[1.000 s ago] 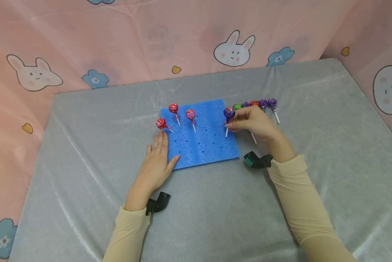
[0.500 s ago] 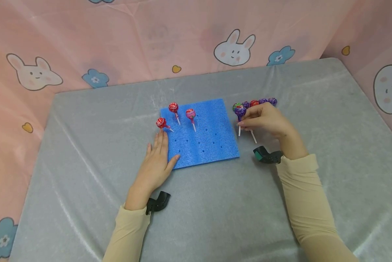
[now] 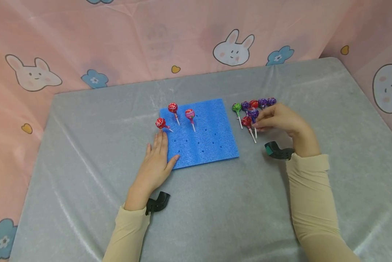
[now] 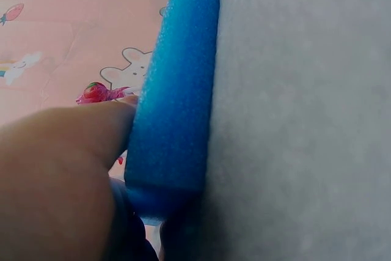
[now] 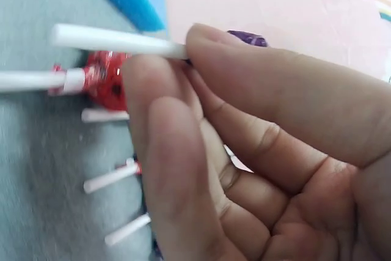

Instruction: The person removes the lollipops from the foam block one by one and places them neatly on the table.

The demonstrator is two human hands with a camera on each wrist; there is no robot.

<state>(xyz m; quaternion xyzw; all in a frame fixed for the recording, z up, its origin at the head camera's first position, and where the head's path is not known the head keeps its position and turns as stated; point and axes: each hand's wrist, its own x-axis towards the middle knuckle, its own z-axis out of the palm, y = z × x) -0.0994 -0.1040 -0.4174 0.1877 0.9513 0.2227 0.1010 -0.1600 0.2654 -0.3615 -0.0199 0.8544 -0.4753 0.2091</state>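
Note:
My right hand [image 3: 282,118] pinches the white stick of a purple-wrapped lollipop [image 3: 253,113] between thumb and fingers, held upright with its head up. In the right wrist view that stick [image 5: 116,39] juts from the fingertips. A red lollipop [image 3: 247,121] lies right beside it on the cloth. My left hand [image 3: 153,165] rests along the left edge of a blue foam board [image 3: 223,129], fingers straight, thumb over its front left part. In the board stand a tilted red lollipop [image 3: 160,123], another red lollipop [image 3: 172,107] and a pink lollipop [image 3: 190,114].
Right of the board lie a green lollipop [image 3: 236,107] and several purple and red ones, such as the red lollipop [image 3: 253,104] in the back row. Small holes dot the board. A grey cloth [image 3: 215,211] covers the table; a pink patterned curtain [image 3: 124,40] hangs behind.
My right hand has carried the purple lollipop rightward, away from above the board's right edge to the loose lollipops, uncovering the green and red ones. My left hand has stayed in place.

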